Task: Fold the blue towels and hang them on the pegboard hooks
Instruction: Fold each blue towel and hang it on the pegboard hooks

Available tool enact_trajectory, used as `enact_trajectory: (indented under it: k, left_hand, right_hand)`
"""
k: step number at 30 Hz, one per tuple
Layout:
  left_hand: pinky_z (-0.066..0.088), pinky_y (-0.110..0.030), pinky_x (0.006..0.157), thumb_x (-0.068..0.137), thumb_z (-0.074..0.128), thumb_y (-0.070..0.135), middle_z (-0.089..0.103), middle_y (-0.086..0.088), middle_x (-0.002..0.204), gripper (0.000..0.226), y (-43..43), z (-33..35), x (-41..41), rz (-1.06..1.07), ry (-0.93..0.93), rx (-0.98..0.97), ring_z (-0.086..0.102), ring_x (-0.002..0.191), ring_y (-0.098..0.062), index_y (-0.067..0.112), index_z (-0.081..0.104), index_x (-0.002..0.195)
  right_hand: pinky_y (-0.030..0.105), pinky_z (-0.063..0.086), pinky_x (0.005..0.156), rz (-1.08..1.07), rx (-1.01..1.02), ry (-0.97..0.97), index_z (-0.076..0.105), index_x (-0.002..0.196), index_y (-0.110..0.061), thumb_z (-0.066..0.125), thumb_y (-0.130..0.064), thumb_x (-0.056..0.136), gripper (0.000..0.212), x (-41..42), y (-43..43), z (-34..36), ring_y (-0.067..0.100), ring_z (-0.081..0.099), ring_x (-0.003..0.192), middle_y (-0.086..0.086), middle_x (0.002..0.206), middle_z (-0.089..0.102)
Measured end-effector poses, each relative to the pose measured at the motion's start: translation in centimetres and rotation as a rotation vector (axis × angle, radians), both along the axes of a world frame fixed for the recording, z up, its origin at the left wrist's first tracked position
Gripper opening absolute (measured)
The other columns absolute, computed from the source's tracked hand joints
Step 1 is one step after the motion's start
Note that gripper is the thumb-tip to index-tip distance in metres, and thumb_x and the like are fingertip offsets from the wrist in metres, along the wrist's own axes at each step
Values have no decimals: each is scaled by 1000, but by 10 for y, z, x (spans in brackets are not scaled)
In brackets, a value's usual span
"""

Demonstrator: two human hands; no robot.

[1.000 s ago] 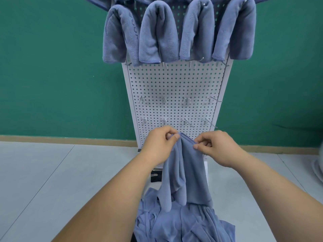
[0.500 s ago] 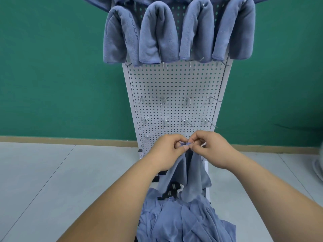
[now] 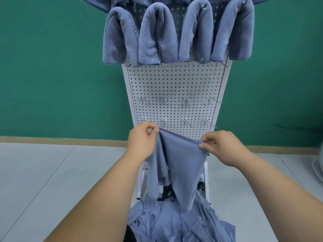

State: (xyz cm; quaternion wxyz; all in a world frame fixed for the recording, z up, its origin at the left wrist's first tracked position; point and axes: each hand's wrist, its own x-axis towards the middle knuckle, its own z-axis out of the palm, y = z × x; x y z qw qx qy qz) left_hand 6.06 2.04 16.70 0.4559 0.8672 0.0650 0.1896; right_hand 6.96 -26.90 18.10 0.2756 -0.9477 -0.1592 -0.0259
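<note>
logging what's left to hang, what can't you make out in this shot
Head view: pegboard top and upper towel row, cut off by the top edge.
Pile of towels: count unclear, crumpled and cut off by the bottom edge.
Held towel, pinched by left hand and right hand: lower end lost against the pile.

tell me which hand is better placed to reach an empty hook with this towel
Left, probably. The left hand pinches the towel corner just below the bare lower-row hooks; the right hand holds its corner lower and further from any hook.
</note>
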Motion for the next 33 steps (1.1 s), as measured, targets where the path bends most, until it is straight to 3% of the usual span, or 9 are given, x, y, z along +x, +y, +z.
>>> enact_trajectory:
  k: [8, 12, 17, 21, 24, 27, 30, 33]
  left_hand:
    - [50, -28, 70, 100, 69, 27, 69, 1, 77, 10, 26, -3, 4, 158, 12, -59, 64, 74, -16, 29, 73, 91]
    - [51, -30, 71, 101, 68, 27, 71, 1, 79, 10, 27, -4, 4, 215, 25, -73, 67, 78, -17, 27, 73, 92]
    - [44, -27, 67, 101, 66, 25, 72, 5, 83, 10, 28, -4, 2, 264, 50, -87, 65, 79, -12, 26, 73, 94]
    - [54, -32, 76, 96, 73, 19, 72, 5, 79, 12, 26, -9, 2, 158, 122, -97, 68, 79, -18, 29, 76, 91]
    - [59, -37, 78, 93, 78, 19, 72, 8, 83, 16, 21, -12, 1, 51, 159, -134, 67, 77, -20, 34, 77, 90]
    - [64, -49, 80, 93, 79, 21, 75, 9, 89, 16, 11, -7, -1, -43, 156, -184, 68, 75, -19, 36, 78, 95]
    - [63, -50, 88, 95, 77, 16, 78, 8, 93, 17, -2, 2, -6, -154, 133, -266, 72, 82, -16, 32, 78, 102]
    - [61, -46, 95, 98, 74, 16, 79, 6, 95, 18, -16, 9, -13, -271, 118, -318, 72, 87, -13, 30, 76, 109]
  right_hand:
    - [33, 57, 70, -195, -26, -69, 75, 86, -36, 77, -42, 93, 9, 4, -17, 4, 7, 67, 80, -18, 78, 72]
    - [29, 45, 58, -265, 86, -95, 71, 83, -33, 81, -43, 88, 15, 4, -16, 9, 10, 62, 67, -10, 66, 68]
    - [27, 39, 57, -281, 209, 4, 74, 83, -30, 82, -40, 88, 13, 1, -15, 11, 13, 61, 66, -6, 66, 69]
    - [33, 37, 69, -276, 627, 157, 80, 88, -27, 84, -38, 89, 11, 0, -11, 13, 19, 47, 69, 7, 70, 55]
    - [34, 49, 69, -245, 843, 286, 83, 94, -24, 82, -30, 91, 6, -4, -2, 21, 18, 58, 75, 7, 82, 68]
    - [29, 58, 72, -139, 817, 401, 84, 99, -20, 77, -19, 96, 8, -10, 7, 26, 11, 65, 82, 4, 99, 78]
    - [33, 62, 82, -39, 751, 496, 84, 105, -19, 65, -1, 99, 27, -17, 14, 31, 9, 69, 85, -1, 105, 80]
    - [19, 56, 74, 48, 647, 439, 81, 110, -18, 59, 12, 93, 41, -24, 22, 34, 7, 73, 90, 0, 102, 81]
